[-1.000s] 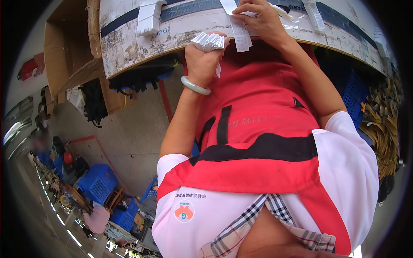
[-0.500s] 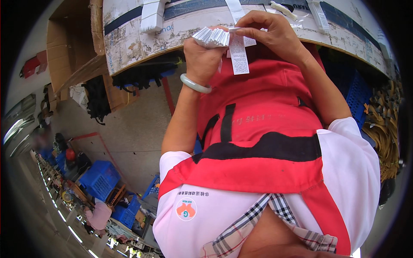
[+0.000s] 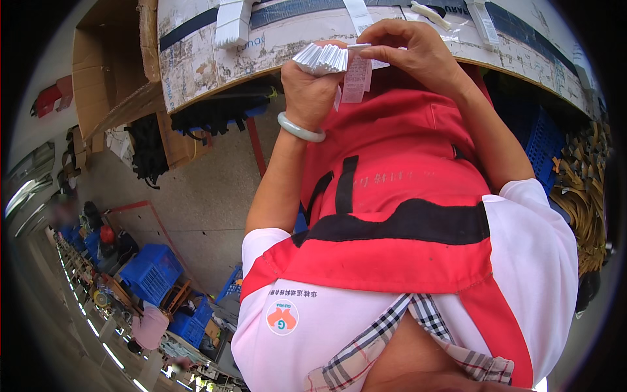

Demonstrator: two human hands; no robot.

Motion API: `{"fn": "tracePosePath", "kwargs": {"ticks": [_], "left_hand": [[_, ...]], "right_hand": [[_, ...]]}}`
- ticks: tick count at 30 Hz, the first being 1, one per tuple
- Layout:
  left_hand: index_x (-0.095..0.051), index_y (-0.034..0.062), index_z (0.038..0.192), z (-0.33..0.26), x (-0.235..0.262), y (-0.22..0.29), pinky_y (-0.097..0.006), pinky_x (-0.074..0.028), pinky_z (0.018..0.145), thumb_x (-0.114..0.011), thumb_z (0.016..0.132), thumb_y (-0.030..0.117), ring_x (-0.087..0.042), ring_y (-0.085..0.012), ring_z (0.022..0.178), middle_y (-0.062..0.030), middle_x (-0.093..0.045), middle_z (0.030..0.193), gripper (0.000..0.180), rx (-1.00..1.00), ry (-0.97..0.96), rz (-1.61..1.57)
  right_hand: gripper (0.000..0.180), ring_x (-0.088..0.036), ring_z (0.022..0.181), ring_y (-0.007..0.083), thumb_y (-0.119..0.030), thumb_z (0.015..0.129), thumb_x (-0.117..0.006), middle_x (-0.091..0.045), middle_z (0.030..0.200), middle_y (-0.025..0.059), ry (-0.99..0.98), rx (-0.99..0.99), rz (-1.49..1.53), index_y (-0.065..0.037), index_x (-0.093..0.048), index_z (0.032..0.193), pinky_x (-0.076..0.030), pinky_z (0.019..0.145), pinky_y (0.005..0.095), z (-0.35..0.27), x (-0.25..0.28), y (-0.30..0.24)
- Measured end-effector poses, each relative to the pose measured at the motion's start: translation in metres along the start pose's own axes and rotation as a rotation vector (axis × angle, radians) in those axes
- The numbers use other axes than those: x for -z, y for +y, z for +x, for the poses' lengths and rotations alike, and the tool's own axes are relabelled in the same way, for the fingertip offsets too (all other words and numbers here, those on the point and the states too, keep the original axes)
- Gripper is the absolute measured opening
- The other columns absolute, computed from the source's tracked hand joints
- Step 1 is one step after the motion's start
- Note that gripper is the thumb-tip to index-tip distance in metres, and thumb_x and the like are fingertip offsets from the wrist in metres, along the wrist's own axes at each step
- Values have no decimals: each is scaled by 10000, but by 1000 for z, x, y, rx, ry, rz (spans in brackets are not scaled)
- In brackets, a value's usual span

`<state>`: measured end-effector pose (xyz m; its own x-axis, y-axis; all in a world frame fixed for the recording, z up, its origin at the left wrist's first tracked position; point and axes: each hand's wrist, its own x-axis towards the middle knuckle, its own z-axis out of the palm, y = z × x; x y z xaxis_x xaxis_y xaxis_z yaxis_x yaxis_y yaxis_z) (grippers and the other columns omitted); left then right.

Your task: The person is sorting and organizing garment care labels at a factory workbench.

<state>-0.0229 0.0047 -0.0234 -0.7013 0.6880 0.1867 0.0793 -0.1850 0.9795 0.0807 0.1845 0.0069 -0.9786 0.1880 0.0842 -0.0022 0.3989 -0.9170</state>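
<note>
My left hand (image 3: 304, 93) is closed around a thick bunch of folded white labels (image 3: 320, 59), whose ends fan out above the fist. Just to the right, my right hand (image 3: 421, 51) pinches the folded edge of a white label (image 3: 358, 47) between thumb and fingertips. Below that edge, thin printed label strips (image 3: 356, 81) hang down in front of the red apron (image 3: 392, 140). Both hands are at the table's near edge. Which strip belongs to which hand is hard to make out.
On the worn, taped cardboard tabletop (image 3: 274, 52) lie a white label bundle (image 3: 232, 25), a label strip (image 3: 356, 14) and another bundle (image 3: 483, 25). An open cardboard box (image 3: 114, 72) stands at the left. A blue crate (image 3: 542, 140) is below right.
The long printed strip that hung straight down has swung up and now looks shorter and blurred. My right hand still pinches, and my left hand still grips the bunch.
</note>
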Motion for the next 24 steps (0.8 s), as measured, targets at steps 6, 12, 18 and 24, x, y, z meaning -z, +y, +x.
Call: {"fn": "tracePosePath", "kwargs": {"ticks": [6,12,18,24], "left_hand": [[-699,-2,957,-3,-3,2,-218,-485,579,-745,826,30,-605,-71,659,-23,-672,773,142,95,3,-97],[-702,-2,945,-4,-6,-2,-224,-480,569,-741,824,25,-596,-78,631,-19,-660,730,130,59,12,-30],[-670,13,955,-4,3,-3,-212,-428,537,-731,860,108,-578,-90,631,-15,-638,755,149,486,-58,-602],[-590,28,1129,-7,0,-16,-271,-539,701,-630,923,375,-643,-136,799,-52,-650,925,405,533,-233,-917]], "right_hand": [[213,-610,870,97,-183,918,-663,-671,923,26,-37,-104,41,-12,-689,1042,-510,821,252,-3,3,1],[177,-593,841,83,-157,922,-655,-656,907,24,-58,-44,71,-3,-671,1008,-497,805,244,-4,0,3],[128,-595,837,82,-129,889,-689,-641,879,14,-426,-240,452,-4,-674,908,-492,804,220,-2,19,-27],[141,-594,843,74,-149,898,-689,-638,893,1,-84,-108,279,-13,-680,937,-501,804,221,2,-14,-9]]}}
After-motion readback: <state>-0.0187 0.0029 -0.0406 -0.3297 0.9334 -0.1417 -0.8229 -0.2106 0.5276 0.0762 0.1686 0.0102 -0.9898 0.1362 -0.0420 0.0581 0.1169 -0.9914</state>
